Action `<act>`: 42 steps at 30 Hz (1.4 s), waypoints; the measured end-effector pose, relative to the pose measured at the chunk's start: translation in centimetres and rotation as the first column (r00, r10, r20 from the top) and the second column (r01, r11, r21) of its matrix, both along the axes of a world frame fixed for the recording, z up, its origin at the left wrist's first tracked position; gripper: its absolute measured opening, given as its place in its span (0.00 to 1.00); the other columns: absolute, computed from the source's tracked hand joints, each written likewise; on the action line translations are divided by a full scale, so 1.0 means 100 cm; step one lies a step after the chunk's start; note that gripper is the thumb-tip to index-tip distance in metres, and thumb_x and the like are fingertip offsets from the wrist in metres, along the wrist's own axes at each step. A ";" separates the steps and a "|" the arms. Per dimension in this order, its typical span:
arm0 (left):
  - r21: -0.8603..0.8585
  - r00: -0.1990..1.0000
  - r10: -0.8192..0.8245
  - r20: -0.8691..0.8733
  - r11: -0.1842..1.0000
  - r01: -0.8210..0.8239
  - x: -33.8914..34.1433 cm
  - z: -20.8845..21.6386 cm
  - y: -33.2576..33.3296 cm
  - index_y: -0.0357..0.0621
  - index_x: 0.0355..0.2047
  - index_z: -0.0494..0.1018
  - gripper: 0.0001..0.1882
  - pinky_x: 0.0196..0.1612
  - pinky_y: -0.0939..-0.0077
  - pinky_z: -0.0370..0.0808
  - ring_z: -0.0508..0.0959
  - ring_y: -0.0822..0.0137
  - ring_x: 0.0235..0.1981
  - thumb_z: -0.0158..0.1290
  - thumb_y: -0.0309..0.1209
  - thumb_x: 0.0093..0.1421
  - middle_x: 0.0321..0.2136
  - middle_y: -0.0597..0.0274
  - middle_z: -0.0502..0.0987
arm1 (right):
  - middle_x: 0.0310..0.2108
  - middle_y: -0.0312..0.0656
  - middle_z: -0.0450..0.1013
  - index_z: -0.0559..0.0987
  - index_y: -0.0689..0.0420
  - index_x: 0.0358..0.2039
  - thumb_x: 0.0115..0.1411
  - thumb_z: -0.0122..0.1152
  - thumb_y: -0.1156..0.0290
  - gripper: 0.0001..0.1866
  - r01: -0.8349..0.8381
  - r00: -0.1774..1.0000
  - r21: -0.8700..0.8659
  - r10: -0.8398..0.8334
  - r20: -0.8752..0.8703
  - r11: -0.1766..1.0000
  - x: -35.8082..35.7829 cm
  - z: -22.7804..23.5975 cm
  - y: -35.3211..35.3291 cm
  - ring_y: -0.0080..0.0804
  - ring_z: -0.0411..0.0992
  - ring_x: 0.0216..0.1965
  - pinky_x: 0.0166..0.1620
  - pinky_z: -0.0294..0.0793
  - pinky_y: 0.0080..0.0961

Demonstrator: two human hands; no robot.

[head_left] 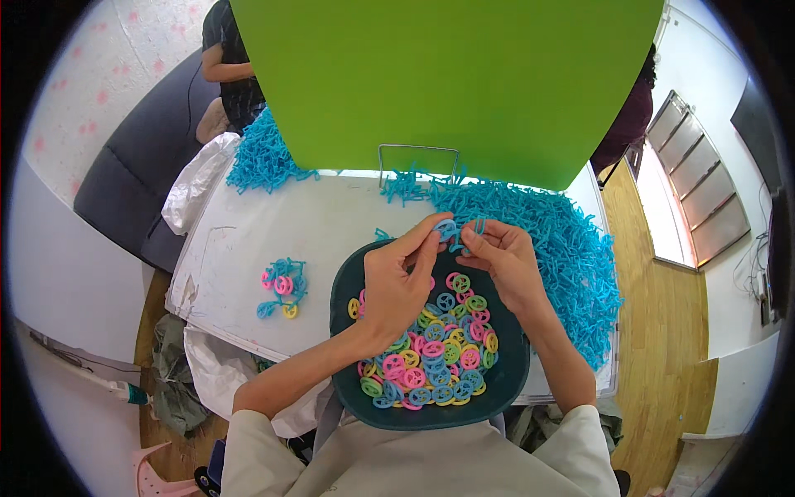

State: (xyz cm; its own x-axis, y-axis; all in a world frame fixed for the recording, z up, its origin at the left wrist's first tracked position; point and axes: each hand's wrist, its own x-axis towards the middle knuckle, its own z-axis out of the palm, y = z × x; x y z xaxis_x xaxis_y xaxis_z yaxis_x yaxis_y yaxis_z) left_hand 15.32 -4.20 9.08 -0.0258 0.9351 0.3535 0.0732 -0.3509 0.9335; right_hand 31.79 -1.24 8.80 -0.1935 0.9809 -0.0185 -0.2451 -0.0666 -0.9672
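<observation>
A small light-blue spoked plastic wheel is pinched between the thumb and fingertips of my left hand. Close beside it, my right hand is closed on a small teal plastic piece; the two parts look to be touching, but the fingers partly hide the contact. Both hands are above the far rim of a dark green basin. Inside lie many loose spoked wheels in pink, yellow, green and blue. Left of the basin, a small cluster of teal pieces with wheels rests on the white table.
A large heap of teal pieces covers the table's right side; a smaller heap sits far left. A bright green panel with a metal wire stand rises at the back. Other people are partly visible behind it, including a bare forearm.
</observation>
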 end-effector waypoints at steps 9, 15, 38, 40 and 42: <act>0.062 0.979 -0.120 0.163 0.992 0.111 -0.003 -0.004 0.006 0.37 0.50 0.75 0.13 0.37 0.84 0.76 0.80 0.74 0.36 0.51 0.26 0.67 0.39 0.60 0.80 | 0.38 0.40 0.79 0.79 0.63 0.41 0.60 0.65 0.76 0.10 0.108 0.939 0.496 -0.252 0.234 0.861 -0.005 0.000 -0.006 0.20 0.75 0.38 0.42 0.75 0.18; -0.110 0.952 -0.128 0.278 0.980 0.164 -0.005 -0.005 0.007 0.35 0.47 0.72 0.12 0.43 0.79 0.78 0.80 0.70 0.40 0.54 0.28 0.66 0.40 0.61 0.79 | 0.41 0.41 0.78 0.77 0.63 0.48 0.64 0.60 0.76 0.12 0.083 0.990 0.330 -0.116 0.080 0.940 -0.010 0.002 -0.003 0.21 0.75 0.40 0.46 0.75 0.21; -0.023 0.866 -0.063 -0.495 0.998 0.060 -0.009 -0.031 0.024 0.40 0.40 0.74 0.12 0.33 0.67 0.76 0.80 0.65 0.29 0.60 0.23 0.55 0.23 0.56 0.77 | 0.28 0.30 0.70 0.77 0.60 0.39 0.62 0.62 0.73 0.06 0.135 0.942 0.491 -0.266 0.207 0.861 -0.004 0.005 -0.001 0.10 0.62 0.21 0.21 0.57 0.11; -0.089 0.981 -0.054 -0.188 0.995 0.037 -0.013 -0.018 0.026 0.38 0.41 0.72 0.09 0.33 0.76 0.76 0.78 0.72 0.31 0.57 0.24 0.60 0.28 0.60 0.77 | 0.28 0.30 0.71 0.77 0.60 0.39 0.62 0.62 0.74 0.07 0.144 0.924 0.530 -0.306 0.230 0.836 -0.005 0.006 0.000 0.10 0.63 0.23 0.23 0.59 0.12; -0.014 0.982 -0.083 0.170 0.996 0.086 -0.016 -0.010 0.029 0.36 0.42 0.71 0.09 0.33 0.78 0.77 0.78 0.73 0.31 0.56 0.25 0.63 0.32 0.60 0.78 | 0.29 0.32 0.73 0.78 0.60 0.40 0.61 0.62 0.74 0.07 0.090 0.937 0.411 -0.217 0.275 0.907 -0.002 0.008 -0.002 0.12 0.66 0.26 0.28 0.63 0.14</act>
